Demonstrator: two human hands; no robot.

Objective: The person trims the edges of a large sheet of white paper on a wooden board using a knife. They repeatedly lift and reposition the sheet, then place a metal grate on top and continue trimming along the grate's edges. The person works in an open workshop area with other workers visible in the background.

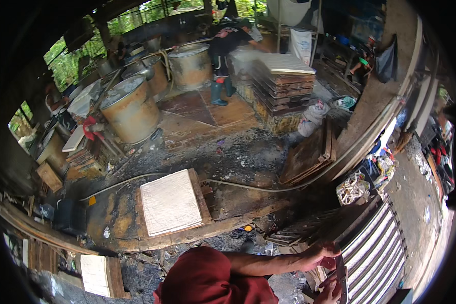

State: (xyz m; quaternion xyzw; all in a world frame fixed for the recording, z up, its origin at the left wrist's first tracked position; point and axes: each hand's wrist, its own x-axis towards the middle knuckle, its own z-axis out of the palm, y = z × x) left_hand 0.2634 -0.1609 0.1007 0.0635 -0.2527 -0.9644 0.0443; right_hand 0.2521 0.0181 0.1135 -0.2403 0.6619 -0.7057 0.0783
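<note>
At the lower right, a slatted frame (376,247) stands tilted, its dark bars crossing a white surface. My left hand (321,255), on the end of a bare arm in a dark red sleeve, is closed at the upper part of its near edge bar. Lower on that same bar is my right hand (330,290), fingers curled around it and partly cut off by the picture's bottom edge. Behind my left hand, more slatted wooden frames (294,231) lean together. Wooden pieces partly hidden under my forearm sit close to both hands.
A white slab (171,203) lies on wooden boards. A hose (250,187) crosses the sooty floor. Large metal drums (131,110) stand beyond, near a person (228,49) in boots bending beside stacked wooden trays (283,85). Boards (309,152) lean by the pillar.
</note>
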